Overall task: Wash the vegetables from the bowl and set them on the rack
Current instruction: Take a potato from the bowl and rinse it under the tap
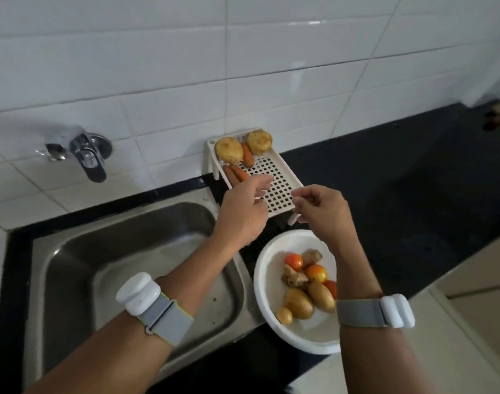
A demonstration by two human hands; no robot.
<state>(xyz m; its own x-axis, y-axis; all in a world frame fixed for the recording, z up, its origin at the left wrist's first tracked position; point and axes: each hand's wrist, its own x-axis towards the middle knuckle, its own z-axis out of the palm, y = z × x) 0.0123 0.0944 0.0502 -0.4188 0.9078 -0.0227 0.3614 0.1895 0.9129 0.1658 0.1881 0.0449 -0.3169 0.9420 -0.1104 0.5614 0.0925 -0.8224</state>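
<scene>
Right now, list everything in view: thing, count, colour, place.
rack: one, white, on the counter by the wall
potatoes on rack: two, yellow-brown, far end
carrots: three, orange, far end of rack
bowl: one, white, right of the sink
vegetables in bowl: potatoes, tomatoes, ginger pieces
sink: one, steel, left
tap: one, chrome, on the wall
counter: black
hands: left, right, both empty, over the rack's near end

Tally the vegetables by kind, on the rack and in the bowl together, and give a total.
Potatoes: 5, two on the rack, three in the bowl
Carrots: 3, all on the rack
Tomatoes: 3, in the bowl
Ginger pieces: 2, in the bowl
Total: 13
</scene>
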